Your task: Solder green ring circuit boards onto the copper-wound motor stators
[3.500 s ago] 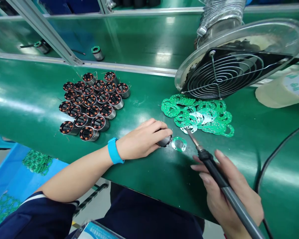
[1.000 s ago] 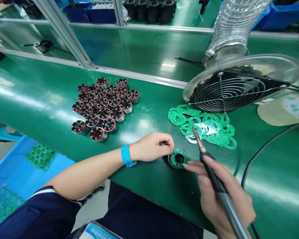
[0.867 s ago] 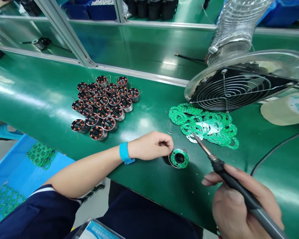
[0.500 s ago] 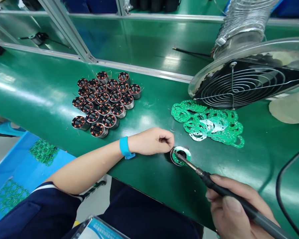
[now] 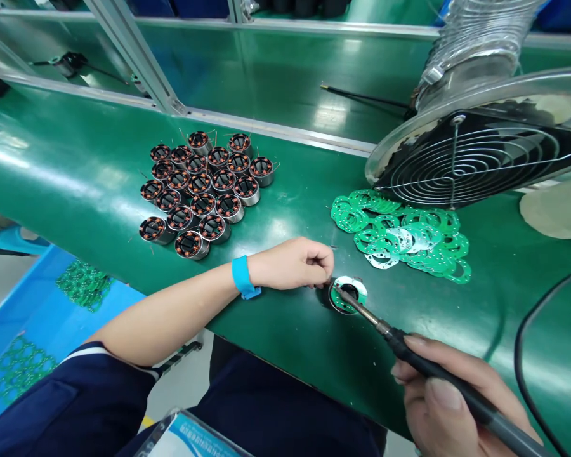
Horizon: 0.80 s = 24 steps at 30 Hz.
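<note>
My right hand (image 5: 450, 400) is wrapped round the dark handle of a soldering iron (image 5: 400, 346). Its metal tip touches, or nearly touches, the left part of a green ring-shaped circuit board (image 5: 360, 293). That board lies on top of a motor stator (image 5: 337, 308) standing on the bench. Just left of the board is my left hand (image 5: 304, 263), its fingers curled and pinched at the stator's edge; whatever they grip is hidden. A blue band circles the left wrist.
Several wound stators (image 5: 202, 203) stand grouped at the left. Loose green ring boards (image 5: 409, 238) are heaped beneath a fume extractor fan (image 5: 457, 162). A black cable (image 5: 518, 355) curves along the right. Below left, a blue bin (image 5: 99, 336) contains more green boards.
The whole view has shifted slightly. Both hands keep nearly the same pose, and the iron's tip stays at the left part of the board.
</note>
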Tool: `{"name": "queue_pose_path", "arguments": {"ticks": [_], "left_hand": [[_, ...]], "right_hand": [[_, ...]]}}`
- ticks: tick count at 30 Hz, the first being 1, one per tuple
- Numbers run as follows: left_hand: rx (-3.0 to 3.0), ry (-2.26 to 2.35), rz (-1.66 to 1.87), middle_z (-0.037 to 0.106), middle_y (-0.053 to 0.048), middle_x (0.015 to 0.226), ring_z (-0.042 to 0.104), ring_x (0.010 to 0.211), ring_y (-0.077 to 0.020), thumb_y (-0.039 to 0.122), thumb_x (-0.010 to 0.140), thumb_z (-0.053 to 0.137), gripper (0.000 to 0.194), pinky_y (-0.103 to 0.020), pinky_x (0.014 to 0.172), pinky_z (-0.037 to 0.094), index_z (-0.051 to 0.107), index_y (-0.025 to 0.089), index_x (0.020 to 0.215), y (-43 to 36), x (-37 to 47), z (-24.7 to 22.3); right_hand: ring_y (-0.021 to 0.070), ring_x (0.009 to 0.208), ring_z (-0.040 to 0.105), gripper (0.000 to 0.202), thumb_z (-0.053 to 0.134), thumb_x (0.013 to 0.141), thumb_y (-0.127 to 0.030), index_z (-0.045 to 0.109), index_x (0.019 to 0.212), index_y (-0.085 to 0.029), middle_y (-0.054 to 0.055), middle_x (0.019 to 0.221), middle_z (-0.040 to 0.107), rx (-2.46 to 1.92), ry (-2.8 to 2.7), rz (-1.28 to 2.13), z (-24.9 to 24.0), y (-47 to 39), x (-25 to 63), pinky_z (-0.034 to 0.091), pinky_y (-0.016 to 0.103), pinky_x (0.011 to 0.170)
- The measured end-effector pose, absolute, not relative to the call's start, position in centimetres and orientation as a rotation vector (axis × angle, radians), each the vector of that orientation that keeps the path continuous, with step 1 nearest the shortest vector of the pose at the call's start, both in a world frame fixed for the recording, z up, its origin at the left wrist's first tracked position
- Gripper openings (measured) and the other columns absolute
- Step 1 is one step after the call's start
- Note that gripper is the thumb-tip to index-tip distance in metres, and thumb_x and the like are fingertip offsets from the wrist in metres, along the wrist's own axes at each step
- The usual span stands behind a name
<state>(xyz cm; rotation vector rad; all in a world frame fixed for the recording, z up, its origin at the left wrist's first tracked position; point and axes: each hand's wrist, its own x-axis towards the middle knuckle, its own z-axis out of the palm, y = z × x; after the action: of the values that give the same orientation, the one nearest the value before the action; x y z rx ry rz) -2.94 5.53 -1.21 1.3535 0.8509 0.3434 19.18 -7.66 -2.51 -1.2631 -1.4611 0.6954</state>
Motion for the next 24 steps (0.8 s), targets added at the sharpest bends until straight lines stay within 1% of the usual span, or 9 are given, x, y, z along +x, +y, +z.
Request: {"name": "queue_pose_path", "arguments": {"ticks": [2, 4, 7, 9, 11, 13, 18, 21, 24], "left_hand": [[1.355, 0.855, 0.342, 0.056, 0.004, 0.062, 0.052, 0.062, -0.0078, 0.006, 0.074, 0.052, 0.013, -0.021, 0.060, 0.041, 0.054, 0.015, 0.065, 5.5, -2.9, -1.2], [1.352, 0.861, 0.340, 0.056, 0.004, 0.062, 0.052, 0.061, -0.0077, 0.006, 0.074, 0.052, 0.013, -0.021, 0.060, 0.041, 0.054, 0.015, 0.066, 5.5, -2.9, -1.2], [1.345, 0.863, 0.338, 0.056, 0.005, 0.062, 0.053, 0.061, -0.0076, 0.005, 0.074, 0.051, 0.013, -0.020, 0.060, 0.042, 0.054, 0.015, 0.066, 5.5, -2.9, -1.3], [1.349, 0.866, 0.333, 0.056, 0.005, 0.062, 0.053, 0.061, -0.0079, 0.005, 0.074, 0.051, 0.013, -0.020, 0.060, 0.042, 0.054, 0.015, 0.066, 5.5, -2.9, -1.3], [1.368, 0.877, 0.326, 0.056, 0.005, 0.062, 0.053, 0.061, -0.0084, 0.005, 0.075, 0.050, 0.013, -0.021, 0.060, 0.042, 0.054, 0.015, 0.067, 5.5, -2.9, -1.2], [1.408, 0.884, 0.324, 0.055, 0.005, 0.062, 0.051, 0.062, -0.0083, 0.004, 0.075, 0.050, 0.014, -0.021, 0.061, 0.040, 0.054, 0.015, 0.068, 5.5, -3.0, -0.9], [1.469, 0.846, 0.334, 0.048, 0.008, 0.060, 0.043, 0.057, -0.0066, 0.006, 0.077, 0.054, 0.011, -0.020, 0.057, 0.036, 0.053, 0.016, 0.071, 5.2, -3.2, -0.1], [1.462, 0.858, 0.360, 0.050, 0.008, 0.061, 0.045, 0.058, -0.0069, 0.008, 0.079, 0.056, 0.009, -0.020, 0.057, 0.038, 0.053, 0.016, 0.075, 4.9, -3.0, 0.0], [1.477, 0.913, 0.394, 0.053, 0.007, 0.064, 0.048, 0.060, -0.0070, 0.004, 0.078, 0.053, 0.013, -0.020, 0.059, 0.039, 0.052, 0.016, 0.073, 4.6, -2.7, -0.2]], "right_hand": [[0.0156, 0.048, 0.062, 0.021, 0.056, 0.094, -0.030, 0.072, 0.101, -0.019, 0.005, 0.072, 0.071, -1.254, -1.461, 0.651, -2.4, -7.5, 19.0, 0.056, 0.032, 0.049], [0.0169, 0.054, 0.066, 0.022, 0.057, 0.093, -0.024, 0.070, 0.110, -0.019, 0.005, 0.078, 0.074, -1.220, -1.489, 0.616, -2.1, -7.1, 18.7, 0.057, 0.032, 0.052], [0.0200, 0.079, 0.074, 0.040, 0.055, 0.094, -0.016, 0.057, 0.133, -0.024, 0.005, 0.097, 0.077, -1.227, -1.695, 0.596, -1.4, -5.6, 18.1, 0.060, 0.035, 0.071], [0.0215, 0.098, 0.072, 0.045, 0.054, 0.094, -0.015, 0.051, 0.137, -0.027, 0.006, 0.109, 0.075, -1.237, -1.933, 0.542, -1.0, -4.3, 17.7, 0.058, 0.038, 0.083], [0.0234, 0.109, 0.067, 0.044, 0.055, 0.094, -0.018, 0.051, 0.136, -0.027, 0.008, 0.118, 0.072, -1.227, -2.130, 0.459, -0.8, -3.3, 17.3, 0.056, 0.039, 0.088], [0.0239, 0.112, 0.065, 0.044, 0.055, 0.093, -0.019, 0.049, 0.136, -0.026, 0.010, 0.122, 0.069, -1.214, -2.217, 0.419, -1.0, -2.6, 16.9, 0.055, 0.039, 0.089], [0.0224, 0.103, 0.066, 0.043, 0.053, 0.094, -0.018, 0.047, 0.136, -0.026, 0.009, 0.112, 0.070, -1.223, -2.211, 0.406, -1.7, -2.4, 16.8, 0.056, 0.036, 0.082], [0.0236, 0.100, 0.066, 0.042, 0.054, 0.095, -0.022, 0.048, 0.136, -0.025, 0.009, 0.108, 0.070, -1.236, -2.232, 0.373, -1.4, -2.3, 16.9, 0.056, 0.037, 0.079], [0.0251, 0.102, 0.067, 0.046, 0.058, 0.093, -0.024, 0.048, 0.138, -0.025, 0.009, 0.111, 0.071, -1.247, -2.216, 0.338, -1.1, -2.6, 17.1, 0.056, 0.039, 0.082]]}}
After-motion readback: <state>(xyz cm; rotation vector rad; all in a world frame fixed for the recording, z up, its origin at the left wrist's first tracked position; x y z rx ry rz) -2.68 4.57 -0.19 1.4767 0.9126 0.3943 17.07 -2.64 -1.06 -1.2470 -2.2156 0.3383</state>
